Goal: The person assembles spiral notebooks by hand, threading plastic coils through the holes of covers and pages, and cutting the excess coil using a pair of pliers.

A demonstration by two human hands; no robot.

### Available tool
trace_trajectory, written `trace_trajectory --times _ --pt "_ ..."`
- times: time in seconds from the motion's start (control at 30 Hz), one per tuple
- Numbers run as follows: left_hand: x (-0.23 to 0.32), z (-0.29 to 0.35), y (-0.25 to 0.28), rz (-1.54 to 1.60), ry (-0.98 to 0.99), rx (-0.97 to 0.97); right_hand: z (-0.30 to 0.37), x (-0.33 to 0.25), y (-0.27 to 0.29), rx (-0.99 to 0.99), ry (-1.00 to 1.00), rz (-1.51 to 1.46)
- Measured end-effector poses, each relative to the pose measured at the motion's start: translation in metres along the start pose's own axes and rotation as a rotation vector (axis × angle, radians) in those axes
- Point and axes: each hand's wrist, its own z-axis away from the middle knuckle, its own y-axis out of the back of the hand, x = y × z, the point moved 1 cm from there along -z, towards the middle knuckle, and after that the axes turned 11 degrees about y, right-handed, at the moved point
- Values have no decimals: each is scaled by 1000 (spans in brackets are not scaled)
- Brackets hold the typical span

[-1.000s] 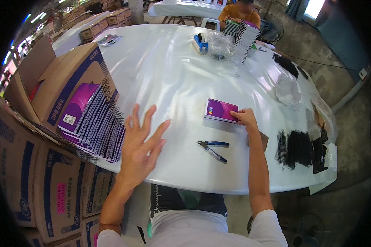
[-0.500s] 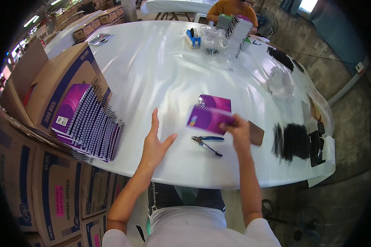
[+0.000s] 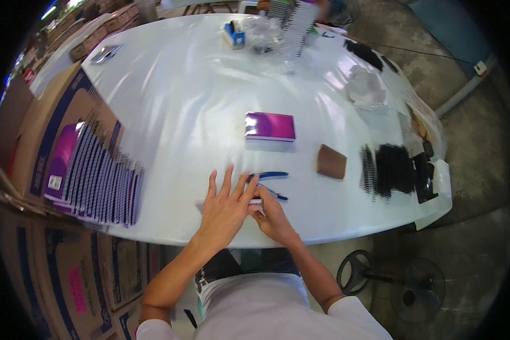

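Observation:
My right hand (image 3: 275, 218) pinches a small notebook (image 3: 256, 201) near the table's front edge; only a pale edge of it shows. Across the notebook lies my left hand (image 3: 225, 209), fingers stretched and spread, covering most of it. Just beyond my hands rests a pair of blue-handled cutting pliers (image 3: 275, 174), its jaws partly hidden by my fingers. Farther off, another purple notebook (image 3: 270, 127) lies flat. To the right of the pliers sits a brown block (image 3: 331, 162).
At left, a stack of purple spiral notebooks (image 3: 96, 178) leans against a cardboard box (image 3: 54, 127). Black spiral coils (image 3: 394, 170) lie at right. A blue tape dispenser (image 3: 234, 35), clear plastic (image 3: 263, 34) and a notebook stack (image 3: 297, 25) stand at the far side, near a person.
My right hand has brought the notebook nearer and to the left, below the pliers. My left hand has come over it. The head view has shifted.

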Motion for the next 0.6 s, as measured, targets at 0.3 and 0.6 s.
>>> trace_trajectory --times 0.3,0.6 --pt "9 0 6 126 -23 -183 12 100 282 490 -331 1534" --pt "2 -3 -1 169 20 -103 -15 34 238 175 -185 1148"
